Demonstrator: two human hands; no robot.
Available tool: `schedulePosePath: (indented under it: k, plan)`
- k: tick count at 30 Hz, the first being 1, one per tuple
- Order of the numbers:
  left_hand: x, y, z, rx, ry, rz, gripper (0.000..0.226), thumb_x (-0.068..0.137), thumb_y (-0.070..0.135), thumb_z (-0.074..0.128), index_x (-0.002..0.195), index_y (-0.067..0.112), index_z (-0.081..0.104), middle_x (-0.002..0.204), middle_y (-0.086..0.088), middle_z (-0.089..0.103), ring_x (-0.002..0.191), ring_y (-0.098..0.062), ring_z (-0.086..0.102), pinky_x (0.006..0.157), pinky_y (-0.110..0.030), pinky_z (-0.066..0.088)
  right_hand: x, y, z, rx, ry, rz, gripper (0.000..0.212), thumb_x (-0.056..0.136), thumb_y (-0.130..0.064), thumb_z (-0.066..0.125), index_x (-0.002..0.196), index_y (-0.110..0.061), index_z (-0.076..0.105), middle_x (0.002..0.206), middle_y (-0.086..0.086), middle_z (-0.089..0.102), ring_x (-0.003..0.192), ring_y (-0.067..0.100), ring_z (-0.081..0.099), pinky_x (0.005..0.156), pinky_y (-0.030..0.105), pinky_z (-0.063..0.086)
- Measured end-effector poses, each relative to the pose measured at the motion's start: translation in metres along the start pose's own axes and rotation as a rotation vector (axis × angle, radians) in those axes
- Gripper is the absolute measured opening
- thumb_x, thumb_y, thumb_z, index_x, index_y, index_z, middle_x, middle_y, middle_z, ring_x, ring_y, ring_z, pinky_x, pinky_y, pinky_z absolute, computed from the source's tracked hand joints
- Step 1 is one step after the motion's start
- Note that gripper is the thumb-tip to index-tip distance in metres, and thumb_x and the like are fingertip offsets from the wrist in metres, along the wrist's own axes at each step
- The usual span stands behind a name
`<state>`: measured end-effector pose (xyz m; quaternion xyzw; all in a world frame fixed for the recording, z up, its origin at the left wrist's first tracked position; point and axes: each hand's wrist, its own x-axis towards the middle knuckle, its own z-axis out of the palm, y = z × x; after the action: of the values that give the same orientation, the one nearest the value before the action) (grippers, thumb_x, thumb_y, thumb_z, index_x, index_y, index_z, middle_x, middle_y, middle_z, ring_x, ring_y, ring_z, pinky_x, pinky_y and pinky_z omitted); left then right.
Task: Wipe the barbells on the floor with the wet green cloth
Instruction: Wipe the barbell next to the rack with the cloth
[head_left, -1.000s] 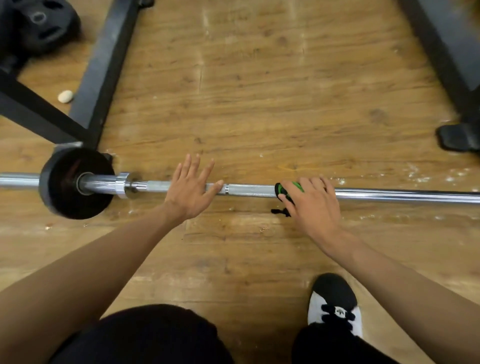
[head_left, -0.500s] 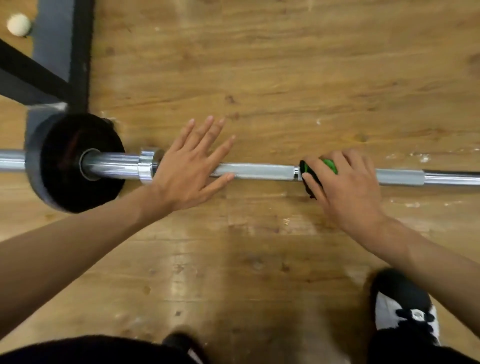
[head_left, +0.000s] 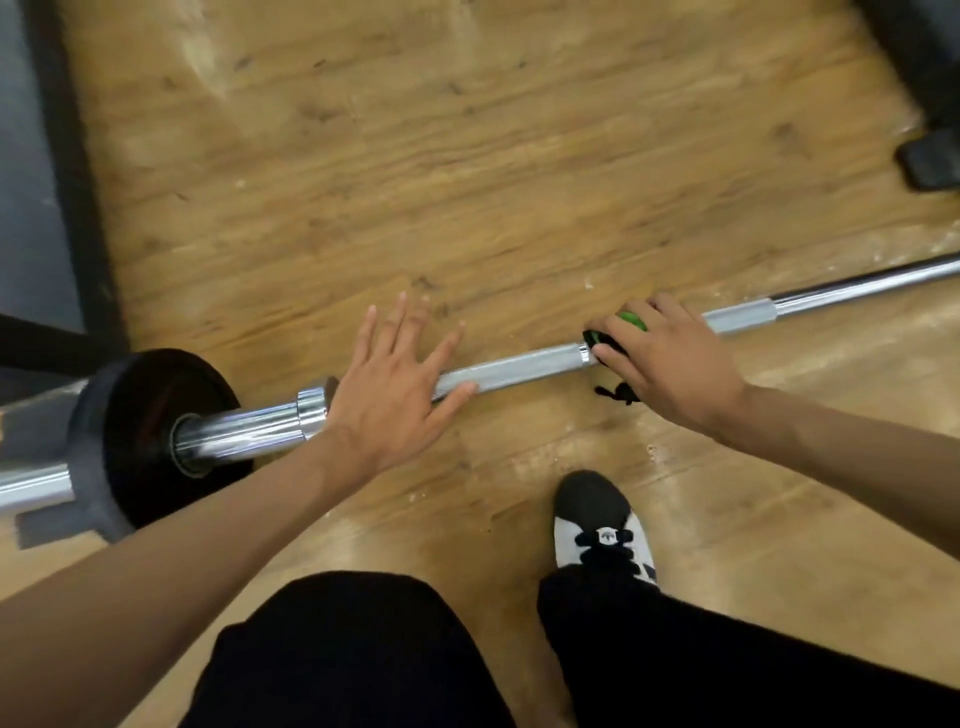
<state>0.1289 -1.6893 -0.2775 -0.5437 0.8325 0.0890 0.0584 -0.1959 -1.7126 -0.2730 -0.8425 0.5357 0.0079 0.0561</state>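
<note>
A chrome barbell (head_left: 519, 366) lies across the wooden floor, running from lower left to upper right, with a black weight plate (head_left: 150, 415) on its left sleeve. My left hand (head_left: 389, 395) lies flat on the bar just right of the collar, fingers straight and spread. My right hand (head_left: 670, 364) is curled over the bar further right and grips the green cloth (head_left: 631, 319) against it. Only a green patch and a dark edge of the cloth show past my fingers; a dark scrap hangs below the bar.
A black rack frame (head_left: 67, 182) runs down the left side behind the plate. A dark equipment foot (head_left: 930, 161) sits at the upper right. My black-and-white shoe (head_left: 597, 525) stands just below the bar, and my knees fill the bottom edge.
The view has tilted, so the bar now slopes up to the right. My right hand with the cloth stays at the same ring on the bar. My left hand remains flat by the collar.
</note>
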Motion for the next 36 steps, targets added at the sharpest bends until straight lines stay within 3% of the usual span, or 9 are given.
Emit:
schedulePosePath:
  k: [8,13,20,24,26,28,31,34,36]
  plan:
    - [0.012,-0.014,-0.004,0.055,0.033,0.025,0.076,0.104,0.069,0.017,0.157,0.022,0.046,0.169,-0.023,0.024,0.160,-0.040,0.010,0.129,-0.054,-0.001,0.029,-0.084,0.022,0.082,0.208,-0.020,0.035,0.108,-0.042,0.043,0.119,-0.020,0.066,0.103,0.006,0.064,0.095,0.033,0.055,0.079,0.045,0.038]
    - [0.000,-0.035,-0.015,0.202,0.092,0.024,0.077,0.104,0.068,0.023,0.140,0.014,0.063,0.162,-0.024,0.038,0.155,-0.043,0.027,0.129,-0.057,0.008,0.028,-0.061,0.021,0.082,0.267,-0.085,0.039,0.107,-0.046,0.044,0.121,-0.018,0.067,0.105,0.008,0.064,0.097,0.035,0.057,0.082,0.045,0.039]
    - [-0.017,-0.056,-0.006,0.138,0.219,-0.034,0.070,0.097,0.066,0.042,0.131,0.010,0.067,0.145,-0.018,0.058,0.143,-0.040,0.045,0.123,-0.058,0.024,0.039,-0.098,0.022,0.127,0.336,0.142,0.031,0.107,-0.038,0.047,0.108,-0.017,0.070,0.096,0.006,0.065,0.095,0.032,0.054,0.082,0.042,0.035]
    - [-0.017,-0.058,-0.005,0.133,0.236,-0.019,0.070,0.096,0.064,0.041,0.132,0.010,0.065,0.142,-0.017,0.059,0.140,-0.040,0.048,0.122,-0.059,0.026,0.061,-0.160,0.032,0.141,0.304,-0.094,0.028,0.106,-0.040,0.047,0.109,-0.021,0.068,0.096,0.004,0.063,0.090,0.029,0.055,0.082,0.040,0.038]
    - [-0.022,-0.061,-0.004,0.130,0.236,-0.030,0.069,0.096,0.062,0.041,0.133,0.009,0.064,0.145,-0.017,0.058,0.142,-0.040,0.047,0.123,-0.059,0.024,0.062,-0.144,0.032,0.119,0.309,-0.176,0.030,0.107,-0.042,0.047,0.113,-0.022,0.068,0.097,0.004,0.064,0.092,0.030,0.058,0.093,0.043,0.043]
    - [-0.027,-0.067,-0.003,0.108,0.225,-0.053,0.069,0.098,0.061,0.039,0.137,0.009,0.062,0.151,-0.018,0.053,0.147,-0.038,0.042,0.126,-0.057,0.021,0.048,-0.109,0.032,0.110,0.324,-0.116,0.032,0.109,-0.043,0.046,0.115,-0.021,0.069,0.099,0.005,0.065,0.095,0.033,0.059,0.104,0.049,0.042]
    - [-0.034,-0.081,-0.002,0.077,0.217,-0.110,0.072,0.101,0.062,0.034,0.143,0.008,0.057,0.155,-0.018,0.050,0.151,-0.035,0.037,0.128,-0.056,0.016,0.026,-0.072,0.032,0.124,0.382,0.101,0.031,0.106,-0.037,0.050,0.111,-0.015,0.071,0.104,0.010,0.068,0.101,0.037,0.059,0.104,0.053,0.039]
    - [-0.036,-0.084,-0.002,0.066,0.216,-0.126,0.074,0.101,0.062,0.030,0.145,0.008,0.056,0.156,-0.017,0.049,0.152,-0.035,0.036,0.127,-0.057,0.015,0.037,-0.106,0.031,0.186,0.426,0.277,0.026,0.100,-0.029,0.053,0.102,-0.010,0.070,0.097,0.015,0.065,0.098,0.038,0.056,0.093,0.049,0.040]
    - [-0.034,-0.082,-0.003,0.054,0.203,-0.129,0.075,0.101,0.063,0.029,0.146,0.008,0.055,0.156,-0.019,0.048,0.153,-0.036,0.034,0.127,-0.058,0.014,0.056,-0.154,0.029,0.205,0.387,0.182,0.024,0.100,-0.030,0.053,0.099,-0.012,0.069,0.092,0.013,0.062,0.093,0.035,0.053,0.092,0.046,0.040]
